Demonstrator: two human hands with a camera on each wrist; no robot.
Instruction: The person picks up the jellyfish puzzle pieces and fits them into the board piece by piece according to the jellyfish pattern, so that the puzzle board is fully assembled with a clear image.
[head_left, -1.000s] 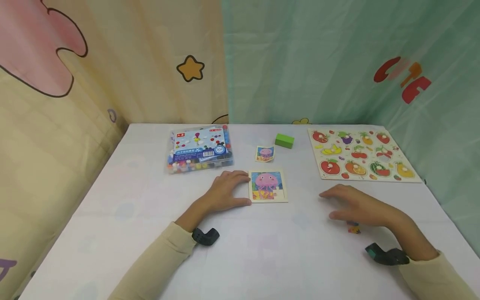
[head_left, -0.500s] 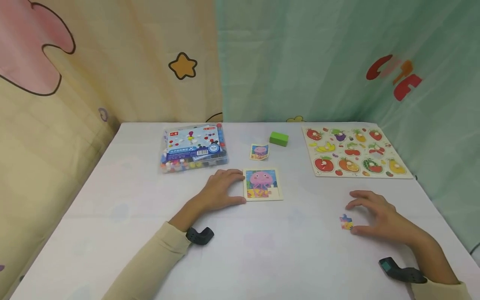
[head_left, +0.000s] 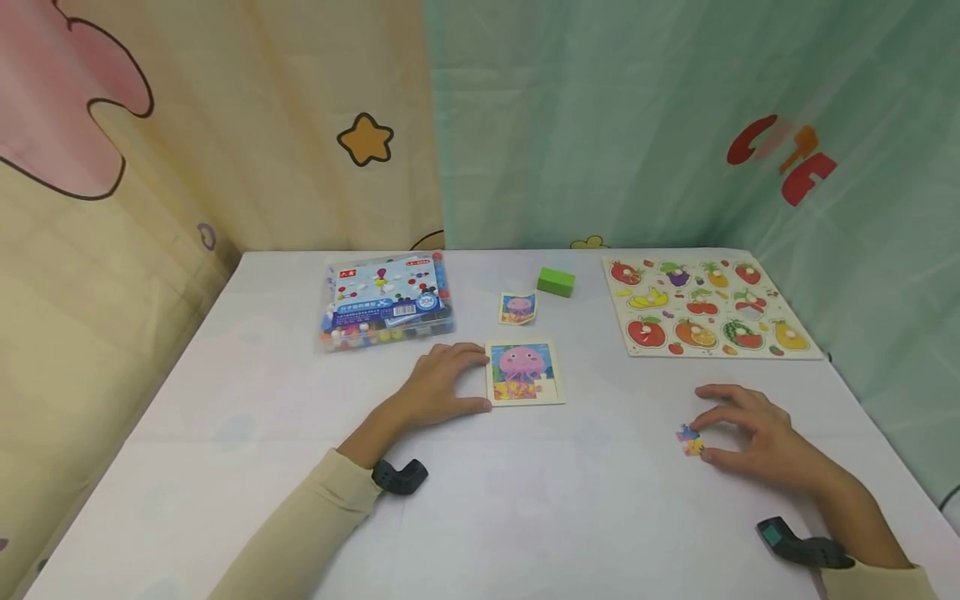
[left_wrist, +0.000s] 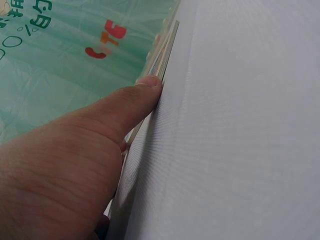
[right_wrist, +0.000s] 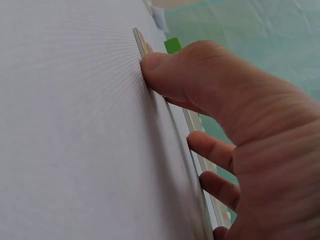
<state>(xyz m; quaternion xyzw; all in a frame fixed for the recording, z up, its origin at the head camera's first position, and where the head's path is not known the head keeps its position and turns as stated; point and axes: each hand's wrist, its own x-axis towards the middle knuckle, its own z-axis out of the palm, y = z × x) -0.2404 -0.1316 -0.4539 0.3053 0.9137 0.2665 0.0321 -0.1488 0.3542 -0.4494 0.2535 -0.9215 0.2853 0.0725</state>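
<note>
A small square jellyfish jigsaw puzzle (head_left: pixel 521 367) lies flat in its pale frame at the middle of the table, with a gap at its lower right. My left hand (head_left: pixel 438 385) rests beside it, fingertips at the frame's left edge and thumb at the lower left corner. Further right, my right hand (head_left: pixel 765 446) pinches a colourful puzzle piece (head_left: pixel 686 439) between thumb and index finger, low over the table. In the right wrist view the thumb covers part of that puzzle piece (right_wrist: pixel 139 40), and the other fingers are spread apart.
Behind the puzzle lie a small jellyfish picture card (head_left: pixel 517 308) and a green block (head_left: pixel 556 282). A clear box of coloured beads (head_left: pixel 386 300) stands at the back left. A fruit peg board (head_left: pixel 712 308) lies at the back right, before the curtain (head_left: pixel 585 125).
My right hand has drawn back to the right, uncovering the puzzle piece, then closed thumb and index finger on it. My left hand stays at the frame's edge. The head view has shifted slightly.
</note>
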